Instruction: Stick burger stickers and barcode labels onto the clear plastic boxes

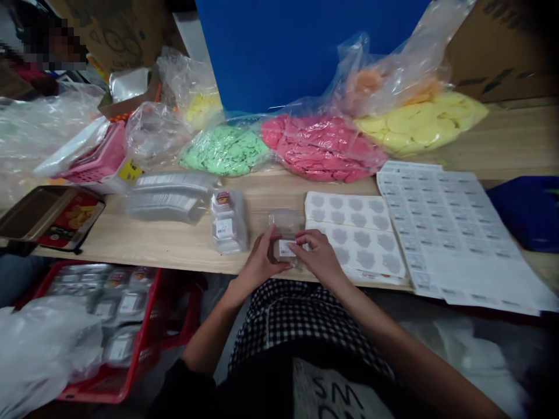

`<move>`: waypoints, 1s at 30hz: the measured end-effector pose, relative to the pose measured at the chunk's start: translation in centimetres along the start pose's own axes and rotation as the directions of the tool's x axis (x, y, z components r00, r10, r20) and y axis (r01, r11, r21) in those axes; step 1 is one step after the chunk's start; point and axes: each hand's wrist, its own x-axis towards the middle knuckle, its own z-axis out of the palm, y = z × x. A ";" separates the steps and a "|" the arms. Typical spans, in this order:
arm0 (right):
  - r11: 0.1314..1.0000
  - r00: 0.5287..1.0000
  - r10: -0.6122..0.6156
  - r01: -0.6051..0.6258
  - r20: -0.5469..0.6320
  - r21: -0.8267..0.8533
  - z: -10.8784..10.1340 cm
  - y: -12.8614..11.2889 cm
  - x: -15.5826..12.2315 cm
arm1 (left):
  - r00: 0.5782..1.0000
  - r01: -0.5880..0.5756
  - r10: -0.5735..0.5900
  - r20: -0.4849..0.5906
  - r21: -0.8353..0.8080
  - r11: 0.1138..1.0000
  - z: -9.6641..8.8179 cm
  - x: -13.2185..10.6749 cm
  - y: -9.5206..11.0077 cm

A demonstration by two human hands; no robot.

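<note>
A small clear plastic box (285, 219) lies at the table's front edge with its lid flap spread away from me. My left hand (262, 259) grips it from the left, thumb at the near side and fingers at the far side. A white barcode label (286, 248) is on the box's near half. My right hand (319, 256) pinches the right edge of this label between thumb and fingers; whether the label is fully stuck down I cannot tell. Left of my hands stand stacked clear boxes (228, 221), bearing a round sticker and a white label.
Right of my hands lie sticker sheets (356, 235) and barcode label sheets (454, 233). Bags of green (225, 150), pink (323, 145) and yellow pieces (423, 125) line the back. Nested clear boxes (168, 195) lie left. Below is a red crate (146, 337) of labelled boxes.
</note>
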 end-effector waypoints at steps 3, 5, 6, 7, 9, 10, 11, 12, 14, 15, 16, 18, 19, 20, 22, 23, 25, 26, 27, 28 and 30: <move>0.998 1.000 -0.001 0.001 -0.010 -0.062 0.2 0.2 -0.1 | 1.000 -0.007 0.007 0.006 -0.010 1.000 -0.1 0.0 0.2; 0.996 1.000 -0.002 0.000 -0.016 -0.093 0.3 0.2 -0.2 | 1.000 -0.011 0.011 0.006 -0.001 1.000 -0.2 0.0 0.2; 0.994 1.000 -0.004 0.002 -0.019 -0.105 0.4 0.2 -0.3 | 1.000 -0.013 0.013 0.006 0.005 1.000 -0.2 0.0 0.2; 0.993 1.000 -0.010 0.007 -0.022 -0.116 0.5 0.2 -0.3 | 1.000 -0.015 0.015 0.004 0.011 1.000 -0.2 0.0 0.1; 0.990 0.999 -0.023 0.019 -0.030 -0.141 0.6 0.3 -0.3 | 1.000 -0.015 0.015 0.003 0.021 1.000 -0.2 0.0 0.1; 0.988 0.999 -0.029 0.024 -0.035 -0.154 0.7 0.4 -0.3 | 1.000 -0.015 0.015 0.004 0.026 1.000 -0.1 0.0 0.1; 0.985 0.999 -0.035 0.028 -0.042 -0.168 0.8 0.5 -0.3 | 1.000 -0.014 0.014 0.004 0.032 0.999 -0.1 0.0 0.1; 0.983 0.998 -0.039 0.030 -0.050 -0.180 0.9 0.6 -0.3 | 1.000 -0.013 0.013 0.003 0.041 0.999 -0.1 0.0 0.1; 0.979 0.997 -0.044 0.032 -0.057 -0.202 0.9 0.6 -0.4 | 1.000 -0.010 0.010 0.003 0.058 0.998 -0.1 -0.1 0.1; 0.976 0.998 -0.044 0.031 -0.055 -0.216 1.0 0.6 -0.4 | 1.000 -0.007 0.007 0.003 0.065 0.998 -0.1 -0.1 0.1; 0.971 0.998 -0.042 0.029 -0.049 -0.235 1.0 0.5 -0.5 | 1.000 -0.004 0.003 0.007 0.071 0.997 -0.2 -0.1 0.2; 0.958 0.999 -0.036 0.025 -0.031 -0.285 1.1 0.2 -0.7 | 1.000 0.002 -0.003 0.021 0.078 0.997 -0.2 -0.1 0.3; 0.950 0.999 -0.034 0.026 -0.022 -0.311 1.2 0.1 -0.8 | 1.000 0.000 -0.003 0.030 0.082 0.997 -0.3 -0.2 0.3; 0.942 0.999 -0.035 0.027 -0.018 -0.335 1.3 -0.1 -0.8 | 0.999 -0.007 0.003 0.039 0.090 0.996 -0.4 -0.2 0.4; 0.929 0.998 -0.047 0.032 -0.033 -0.368 1.4 -0.3 -0.8 | 0.997 -0.039 0.032 0.066 0.115 0.993 -0.6 -0.2 0.5; 0.925 0.997 -0.058 0.034 -0.051 -0.379 1.3 -0.3 -0.7 | 0.995 -0.064 0.053 0.084 0.133 0.989 -0.8 -0.2 0.6; 0.912 0.992 -0.097 0.058 -0.076 -0.405 0.5 -0.1 -0.4 | 0.989 -0.115 0.096 0.113 0.173 0.978 -1.0 -0.1 0.6; 0.899 0.989 -0.123 0.077 -0.080 -0.430 -0.2 0.2 -0.2 | 0.986 -0.133 0.111 0.123 0.192 0.972 -1.0 -0.1 0.6; 0.878 0.986 -0.149 0.096 -0.079 -0.468 -1.1 0.6 -0.1 | 0.985 -0.145 0.121 0.126 0.209 0.967 -1.1 -0.1 0.5; 0.849 0.982 -0.174 0.111 -0.077 -0.516 -2.1 1.0 -0.1 | 0.984 -0.151 0.126 0.124 0.222 0.963 -1.1 -0.1 0.4; 0.777 0.975 -0.210 0.124 -0.069 -0.617 -4.2 2.2 -0.6 | 0.985 -0.154 0.130 0.114 0.234 0.960 -1.1 0.0 0.1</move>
